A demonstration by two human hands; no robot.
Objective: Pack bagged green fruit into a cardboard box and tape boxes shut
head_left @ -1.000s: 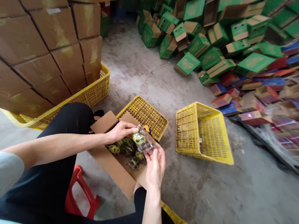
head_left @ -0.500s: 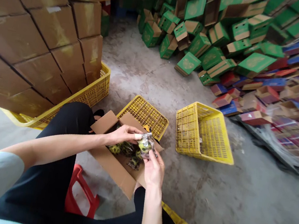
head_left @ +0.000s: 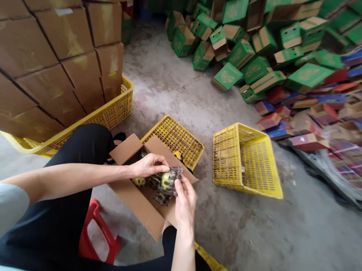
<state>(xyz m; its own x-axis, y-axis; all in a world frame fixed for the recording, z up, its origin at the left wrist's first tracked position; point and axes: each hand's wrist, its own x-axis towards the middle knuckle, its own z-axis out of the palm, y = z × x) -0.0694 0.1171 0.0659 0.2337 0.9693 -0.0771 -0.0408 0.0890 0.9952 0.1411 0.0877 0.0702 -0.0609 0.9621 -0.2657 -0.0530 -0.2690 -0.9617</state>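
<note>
A small crinkled plastic packet (head_left: 169, 180), clear with dark print and something yellow-green inside, is held above an open cardboard box (head_left: 138, 202). My left hand (head_left: 150, 166) pinches its upper left edge between thumb and fingers. At its right edge, my right hand (head_left: 186, 198) grips it with the thumb in front. Several similar packets (head_left: 139, 181) lie inside the box, partly hidden by my hands. The box sits between my knees with its flaps spread. What exactly the packets contain is too small to make out.
An upturned yellow crate (head_left: 180, 140) lies beyond the box; another yellow crate (head_left: 249, 160) rests on its side to the right. Stacked cartons (head_left: 45, 40) rise at the left. A red plastic stool (head_left: 100, 232) is below me. Green boxes (head_left: 228, 76) pile up behind.
Both hands have lowered slightly toward the box with the packet, which has shifted a little left and turned. The surroundings stay the same.
</note>
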